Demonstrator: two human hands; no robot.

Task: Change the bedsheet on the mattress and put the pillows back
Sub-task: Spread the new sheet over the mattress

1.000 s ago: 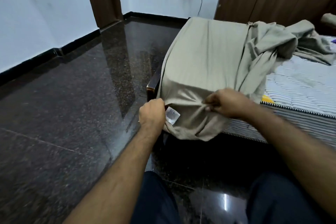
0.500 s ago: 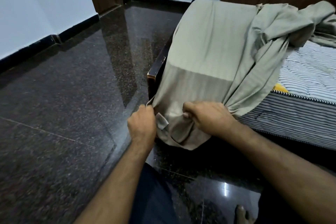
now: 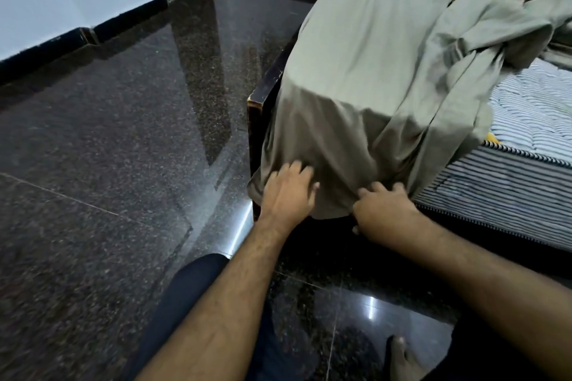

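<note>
Polished black granite floor [image 3: 108, 139] surrounds the bed corner. Plain olive-grey cotton bedsheet [image 3: 365, 49] covers this corner of the striped mattress [image 3: 507, 182]; the remainder lies bunched. Left hand [image 3: 289, 192] presses flat, fingers straight; right hand [image 3: 385, 206] grips the hem. Pillows not visible; most tucking is judged outstanding.

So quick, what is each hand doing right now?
Left hand: open, fingers spread flat against the bedsheet at the mattress corner.
Right hand: fingers curled, gripping the sheet's lower hem.
</note>
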